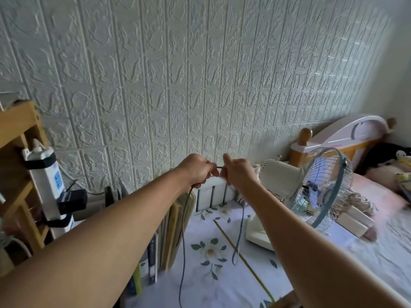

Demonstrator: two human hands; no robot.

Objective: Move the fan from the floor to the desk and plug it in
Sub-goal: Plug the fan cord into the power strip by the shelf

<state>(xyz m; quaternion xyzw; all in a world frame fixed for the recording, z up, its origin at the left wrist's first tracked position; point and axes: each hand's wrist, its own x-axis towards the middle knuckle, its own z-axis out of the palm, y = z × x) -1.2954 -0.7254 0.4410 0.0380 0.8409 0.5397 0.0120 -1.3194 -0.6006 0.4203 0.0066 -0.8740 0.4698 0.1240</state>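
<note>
A cream table fan (287, 185) with a blue-rimmed wire cage stands on the desk (206, 283), which has a floral cover. Its dark cord (182, 252) hangs in loops in front of me. My left hand (196, 171) and my right hand (239, 172) are raised side by side above the desk's back edge, left of the fan. Both pinch the same short stretch of cord between them. A white power strip (47, 181) is strapped upright to the wooden shelf at the left, with a black adapter plugged in low down. The cord's plug is not visible.
Books (160, 247) stand in a row along the desk's left edge. A wooden shelf (16, 165) rises at far left. A bed with a pink headboard (347, 134) and stuffed toys lies to the right behind the fan. Small wooden blocks (355, 221) lie by the fan.
</note>
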